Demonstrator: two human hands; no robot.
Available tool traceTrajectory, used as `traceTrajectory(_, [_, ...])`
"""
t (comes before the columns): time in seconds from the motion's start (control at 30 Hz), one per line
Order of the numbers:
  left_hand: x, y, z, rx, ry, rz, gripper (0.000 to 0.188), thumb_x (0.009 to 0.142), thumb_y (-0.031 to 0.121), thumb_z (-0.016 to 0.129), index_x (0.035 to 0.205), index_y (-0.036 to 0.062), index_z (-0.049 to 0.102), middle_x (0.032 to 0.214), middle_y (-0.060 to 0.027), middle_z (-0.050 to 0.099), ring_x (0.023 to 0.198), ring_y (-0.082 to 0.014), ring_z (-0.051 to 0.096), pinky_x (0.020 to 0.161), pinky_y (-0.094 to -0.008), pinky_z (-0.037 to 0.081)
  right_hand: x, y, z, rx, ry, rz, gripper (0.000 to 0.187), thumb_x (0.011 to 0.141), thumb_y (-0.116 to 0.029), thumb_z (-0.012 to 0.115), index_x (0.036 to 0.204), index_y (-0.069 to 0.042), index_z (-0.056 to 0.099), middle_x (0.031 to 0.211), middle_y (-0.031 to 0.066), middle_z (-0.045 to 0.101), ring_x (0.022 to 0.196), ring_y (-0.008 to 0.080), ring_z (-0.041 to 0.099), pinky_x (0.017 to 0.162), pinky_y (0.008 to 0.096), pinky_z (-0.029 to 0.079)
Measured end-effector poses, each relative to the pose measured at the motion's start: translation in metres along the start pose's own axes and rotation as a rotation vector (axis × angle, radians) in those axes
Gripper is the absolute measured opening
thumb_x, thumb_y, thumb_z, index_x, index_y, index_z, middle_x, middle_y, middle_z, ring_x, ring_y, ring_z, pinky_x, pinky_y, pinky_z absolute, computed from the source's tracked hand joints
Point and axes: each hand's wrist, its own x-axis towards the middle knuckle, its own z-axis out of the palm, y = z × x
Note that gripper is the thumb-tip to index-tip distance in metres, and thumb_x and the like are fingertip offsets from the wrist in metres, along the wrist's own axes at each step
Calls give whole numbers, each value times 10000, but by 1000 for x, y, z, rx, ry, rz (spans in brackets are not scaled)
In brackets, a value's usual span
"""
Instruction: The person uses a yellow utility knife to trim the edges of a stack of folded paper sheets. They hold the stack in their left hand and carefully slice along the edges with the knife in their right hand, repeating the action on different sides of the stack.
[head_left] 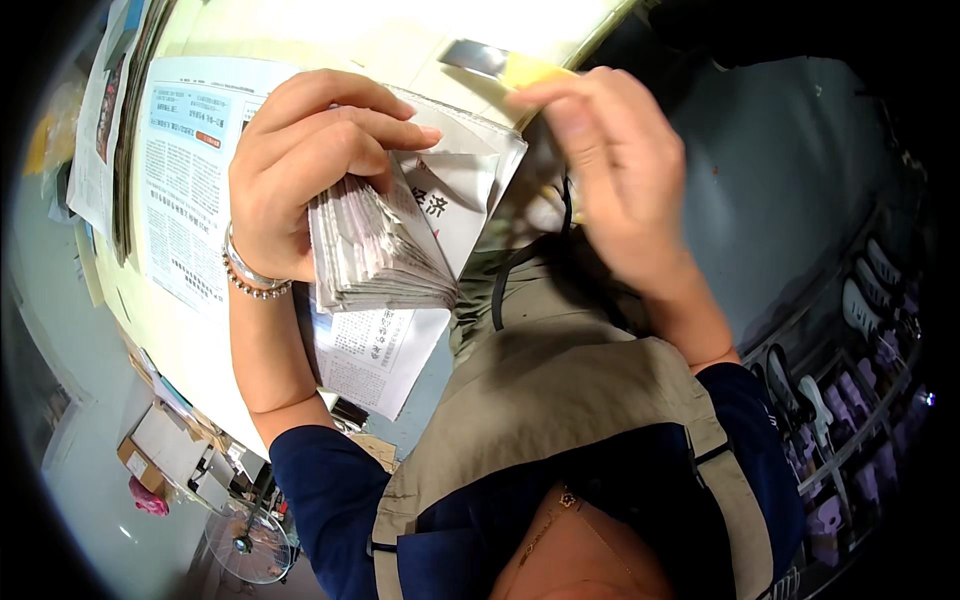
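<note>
The folded newspaper bundle (390,245) sits near the middle of the view, a little toward ten o'clock, held above the edge of the pale tabletop (300,30). The left hand (300,170) wraps it from nine o'clock, its grip pressed together on the thick stack of folded edges, fingers over the top and thumb hidden behind. At one o'clock from the bundle, the right hand (620,170) is blurred; its grip pinches a small yellow-handled tool with a flat metal blade (495,62), which points toward eleven o'clock above the bundle. Under the bundle a loose newspaper sheet (375,355) hangs over the tabletop edge toward six o'clock. Another open newspaper (185,170) lies flat on the tabletop at nine o'clock, with more papers stacked (110,120) beside it.

In my judgement, the blade passes close to the left fingers, so a quick move could catch them. Also the stack is held only at one side; if the squeeze loosens, the folds could fan open and slide down.
</note>
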Motion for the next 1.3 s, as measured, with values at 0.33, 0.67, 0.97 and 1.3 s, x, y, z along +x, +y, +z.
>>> traceTrajectory(0.33, [1, -6, 6, -73, -41, -31, 309, 607, 259, 777, 702, 94, 534, 975, -109, 755, 886, -274, 657, 747, -336, 509, 54, -17, -63, 270, -445, 432, 182, 994, -116, 542, 1003, 28, 655, 771, 6, 612, 674, 48, 503, 589, 222, 399])
traceTrajectory(0.67, [6, -6, 10, -68, -60, -30, 299, 584, 160, 783, 715, 86, 525, 984, -116, 751, 849, -274, 638, 720, -327, 508, 90, 14, -62, 441, -858, 508, 297, 1024, -219, 509, 1033, 39, 656, 640, -32, 478, 602, 59, 433, 558, 232, 370])
traceTrajectory(0.97, [7, -7, 11, -83, -83, -46, 296, 594, 128, 796, 729, 86, 535, 976, -116, 749, 837, -272, 633, 714, -325, 512, 91, 13, -47, 411, -932, 481, 282, 1020, -200, 524, 1032, 48, 656, 632, -30, 490, 595, 60, 442, 552, 229, 380])
traceTrajectory(1.3, [5, -10, 12, -114, -63, -29, 283, 597, 167, 786, 738, 68, 561, 961, -114, 752, 884, -272, 652, 739, -327, 524, 74, 9, -48, 413, -882, 400, 247, 1010, -173, 538, 1032, 44, 653, 647, -18, 528, 597, 55, 466, 548, 223, 397])
